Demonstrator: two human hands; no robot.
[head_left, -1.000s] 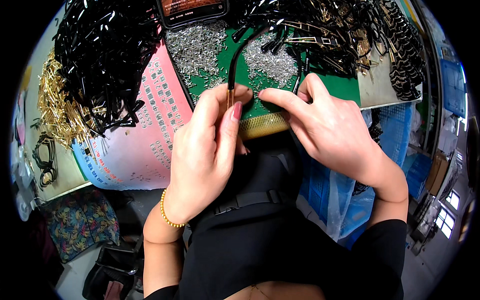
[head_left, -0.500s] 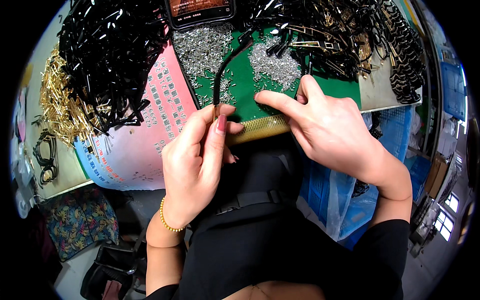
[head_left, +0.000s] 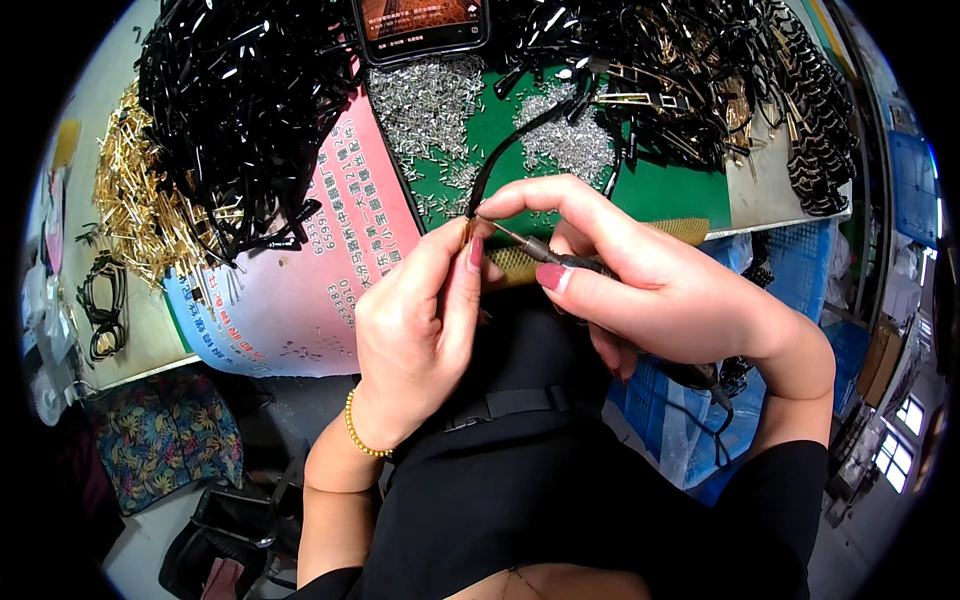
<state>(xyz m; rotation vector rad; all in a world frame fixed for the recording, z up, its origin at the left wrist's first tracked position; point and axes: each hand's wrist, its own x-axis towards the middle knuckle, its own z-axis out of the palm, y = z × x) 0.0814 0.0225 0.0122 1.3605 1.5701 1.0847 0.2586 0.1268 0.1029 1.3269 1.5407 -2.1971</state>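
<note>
My left hand (head_left: 415, 320) pinches the lower end of a black spectacle temple (head_left: 497, 155) between thumb and forefinger, and the temple's curved length points up and away over the green mat. My right hand (head_left: 665, 285) is closed around a dark electric screwdriver (head_left: 538, 249) with a cable trailing from its back end. The thin bit reaches the pinched end of the temple, where my right forefinger also comes close to the left fingertips. Whether the bit sits in a screw is too small to tell.
Small silver screws lie in a left heap (head_left: 425, 105) and a right heap (head_left: 575, 135) on the green mat (head_left: 680, 195). Black temples (head_left: 250, 100) and gold metal parts (head_left: 120, 190) pile at left. A phone (head_left: 425, 28) stands at the back. Glasses frames (head_left: 690, 90) crowd the right.
My right hand has come down from the screws toward my left hand, and the electric screwdriver now shows in it, its bit at the temple's end. The view has shifted slightly.
</note>
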